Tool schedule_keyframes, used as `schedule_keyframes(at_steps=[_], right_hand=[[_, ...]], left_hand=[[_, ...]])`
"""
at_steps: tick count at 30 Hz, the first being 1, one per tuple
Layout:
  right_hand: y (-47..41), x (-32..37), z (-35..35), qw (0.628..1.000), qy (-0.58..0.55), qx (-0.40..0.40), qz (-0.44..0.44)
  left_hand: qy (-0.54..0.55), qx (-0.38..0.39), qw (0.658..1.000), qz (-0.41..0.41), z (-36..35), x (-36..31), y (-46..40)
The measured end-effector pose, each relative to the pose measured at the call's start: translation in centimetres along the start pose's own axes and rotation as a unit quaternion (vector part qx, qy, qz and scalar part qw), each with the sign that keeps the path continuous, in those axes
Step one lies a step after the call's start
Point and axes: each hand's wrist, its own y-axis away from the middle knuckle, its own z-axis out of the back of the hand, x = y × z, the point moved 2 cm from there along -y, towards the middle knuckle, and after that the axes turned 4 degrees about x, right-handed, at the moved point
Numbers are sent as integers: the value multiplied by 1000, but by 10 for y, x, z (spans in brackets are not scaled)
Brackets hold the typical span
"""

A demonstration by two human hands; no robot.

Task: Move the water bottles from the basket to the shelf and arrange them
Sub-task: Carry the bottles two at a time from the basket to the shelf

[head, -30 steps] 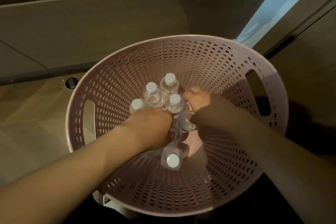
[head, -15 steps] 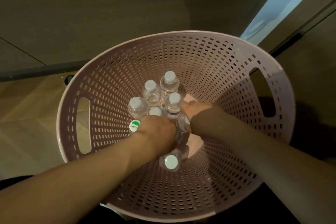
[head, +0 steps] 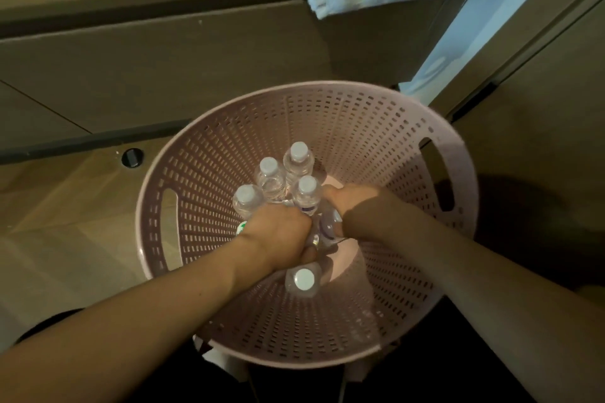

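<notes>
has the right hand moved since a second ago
Yes. The right hand has pushed deeper into the basket, dropping below the cap of the nearest upright bottle it earlier sat level with.

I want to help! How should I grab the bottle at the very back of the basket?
Hold the back bottle just under its white cap, reaching straight down from above. It stands upright with other bottles pressed against its near side and the tall basket wall behind it, so I think only the top is easy to reach.
</notes>
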Motion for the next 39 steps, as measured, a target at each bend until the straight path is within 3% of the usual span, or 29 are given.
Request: schedule_keyframes(at_steps=[7,13,20,26,39], right_hand=[[144,19,135,996,-82,20,-22],[297,50,294,995,-72,-58,-30],[438,90,431,976,-120,-183,-16],[472,121,486,959,-167,-227,22],[459,241,526,965,-125,-207,102]], left_hand=[[67,-22,997,18,169,5,110],[38,-50,996,68,350,-3,227],[104,-189,963,162,501,-10,348],[171,-281,904,274,548,-3,408],[216,-364,789,446,534,66,541]])
